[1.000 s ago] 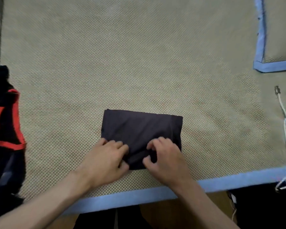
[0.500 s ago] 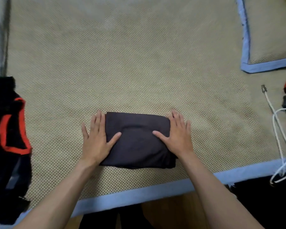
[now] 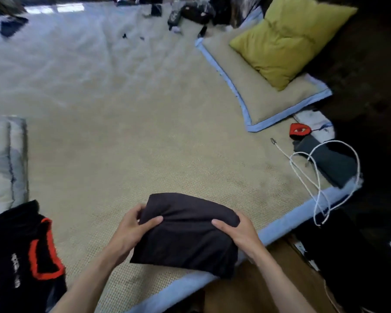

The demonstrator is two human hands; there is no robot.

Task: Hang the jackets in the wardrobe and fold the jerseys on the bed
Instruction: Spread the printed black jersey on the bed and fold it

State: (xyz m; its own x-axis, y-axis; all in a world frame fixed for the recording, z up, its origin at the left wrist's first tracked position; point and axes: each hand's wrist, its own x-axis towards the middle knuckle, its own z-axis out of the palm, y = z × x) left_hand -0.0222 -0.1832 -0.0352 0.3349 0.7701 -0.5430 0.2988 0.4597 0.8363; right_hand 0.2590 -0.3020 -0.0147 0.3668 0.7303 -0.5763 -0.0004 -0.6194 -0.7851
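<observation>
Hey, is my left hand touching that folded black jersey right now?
Touching. The head view shows the left hand gripping the folded black jersey's left edge, thumb on top and fingers curled underneath.

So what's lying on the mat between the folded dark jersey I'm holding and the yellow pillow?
Head view: nothing between the folded dark jersey and the yellow pillow but bare woven mat and the blue-edged cushion under the pillow.

Two bare hands (image 3: pixel 131 231) (image 3: pixel 239 233), one folded black jersey (image 3: pixel 187 236), one yellow-green pillow (image 3: pixel 287 39), one white cable (image 3: pixel 318 177), one red-trimmed black garment (image 3: pixel 20 256)
</observation>
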